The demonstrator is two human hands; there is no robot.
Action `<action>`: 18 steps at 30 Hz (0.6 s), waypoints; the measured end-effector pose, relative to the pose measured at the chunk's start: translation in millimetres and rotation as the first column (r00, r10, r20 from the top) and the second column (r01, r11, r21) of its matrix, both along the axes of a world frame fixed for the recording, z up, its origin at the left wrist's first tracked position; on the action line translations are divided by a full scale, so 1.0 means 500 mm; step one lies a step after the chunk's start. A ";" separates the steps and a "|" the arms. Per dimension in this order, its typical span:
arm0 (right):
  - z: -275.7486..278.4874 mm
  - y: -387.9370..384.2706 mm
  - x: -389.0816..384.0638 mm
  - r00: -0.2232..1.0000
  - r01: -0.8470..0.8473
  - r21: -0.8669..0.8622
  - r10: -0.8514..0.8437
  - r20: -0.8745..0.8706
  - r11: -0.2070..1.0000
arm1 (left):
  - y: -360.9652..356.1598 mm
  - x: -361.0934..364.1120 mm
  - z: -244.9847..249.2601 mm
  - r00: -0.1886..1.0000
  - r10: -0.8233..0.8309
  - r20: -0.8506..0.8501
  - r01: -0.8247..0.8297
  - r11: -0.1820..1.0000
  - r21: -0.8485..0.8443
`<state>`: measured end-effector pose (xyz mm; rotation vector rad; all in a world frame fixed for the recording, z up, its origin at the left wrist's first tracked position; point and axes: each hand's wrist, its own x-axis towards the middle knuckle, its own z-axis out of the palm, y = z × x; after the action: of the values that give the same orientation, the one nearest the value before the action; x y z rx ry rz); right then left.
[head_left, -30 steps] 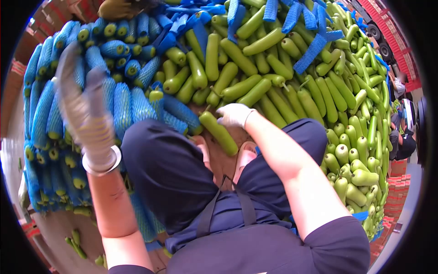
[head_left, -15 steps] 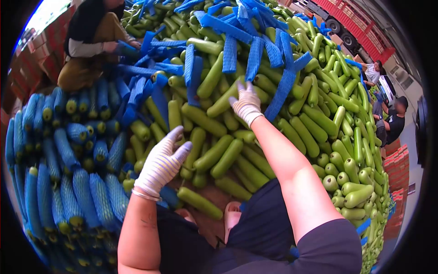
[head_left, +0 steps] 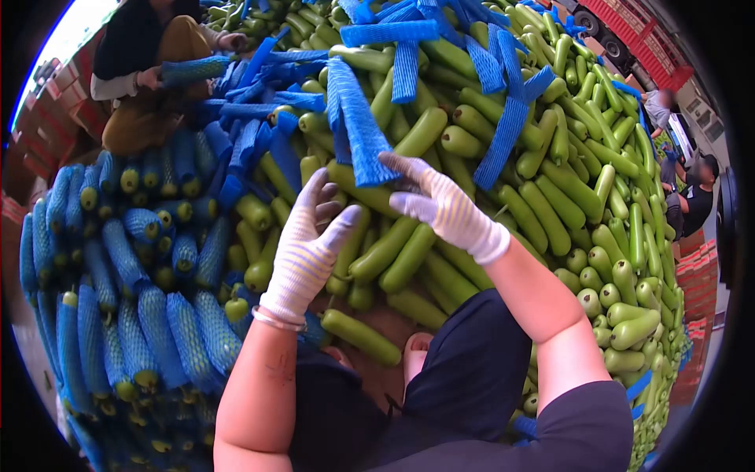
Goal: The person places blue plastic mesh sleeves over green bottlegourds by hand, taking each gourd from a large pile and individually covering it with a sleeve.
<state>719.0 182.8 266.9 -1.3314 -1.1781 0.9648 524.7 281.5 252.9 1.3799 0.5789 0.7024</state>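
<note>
My right hand, in a white knit glove, grips the lower end of a blue foam net sleeve that hangs up from its fingers over the gourd pile. My left hand, also gloved, is raised beside it with fingers spread, holding nothing, just below and left of the sleeve. Under both hands lies a large heap of long green gourds. One loose gourd lies on the ground near my foot.
Gourds wrapped in blue netting are stacked in rows at my left. More loose blue sleeves lie on the heap. Another person crouches at far left holding a netted gourd. Other people stand at far right near red crates.
My right hand reached to the heap, took a blue sleeve and drew it back toward me. My left hand came up from the wrapped stack to meet it.
</note>
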 end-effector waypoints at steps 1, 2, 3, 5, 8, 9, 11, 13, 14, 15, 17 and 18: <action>0.013 -0.021 -0.034 0.999 -0.035 0.031 0.034 0.012 0.999 | -0.011 -0.003 0.012 0.999 -0.030 -0.028 0.029 1.000 -0.006; 0.017 -0.037 -0.059 0.998 -0.064 0.050 0.065 -0.021 0.997 | -0.022 -0.001 0.013 0.995 -0.043 0.091 0.046 0.999 -0.027; 0.021 -0.049 -0.080 0.994 -0.092 0.073 0.095 -0.049 0.993 | -0.031 -0.003 0.021 0.995 -0.044 0.089 0.047 0.999 -0.023; 0.030 -0.064 -0.116 0.984 -0.078 0.108 0.095 -0.154 0.991 | -0.047 -0.009 0.040 0.968 -0.006 0.251 0.027 0.997 -0.079; 0.058 -0.088 -0.157 0.979 -0.047 0.021 0.050 -0.198 0.999 | -0.063 -0.020 0.038 0.970 0.058 0.236 -0.055 0.998 -0.022; 0.061 -0.091 -0.162 0.979 -0.047 0.026 0.051 -0.196 0.999 | -0.070 -0.022 0.039 0.966 0.043 0.254 -0.042 0.999 -0.010; 0.058 -0.092 -0.161 0.981 0.072 0.067 -0.083 0.177 0.995 | -0.081 -0.038 0.046 0.968 -0.048 0.247 0.060 0.997 -0.039; 0.028 -0.090 -0.151 0.992 0.070 -0.016 -0.067 0.110 0.997 | -0.084 -0.055 0.051 0.960 -0.139 0.243 0.160 0.985 -0.067; 0.020 -0.093 -0.151 0.996 0.027 -0.024 -0.028 -0.082 0.999 | -0.083 -0.064 0.051 0.943 -0.192 0.273 0.247 0.952 -0.181; 0.015 -0.097 -0.151 0.962 -0.019 -0.025 0.011 -0.272 1.000 | -0.081 -0.072 0.052 0.921 -0.239 0.308 0.330 0.898 -0.291; 0.021 -0.107 -0.135 0.908 -0.064 -0.025 0.048 -0.417 0.998 | -0.074 -0.088 0.058 0.891 -0.190 0.412 0.371 0.827 -0.422; 0.010 -0.105 -0.123 0.932 -0.052 -0.035 0.036 -0.362 0.998 | -0.067 -0.095 0.057 0.877 -0.197 0.439 0.396 0.814 -0.425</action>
<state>657.7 130.4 271.9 -1.1038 -0.9104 1.2153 477.2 248.0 281.3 0.7853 0.1969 0.4862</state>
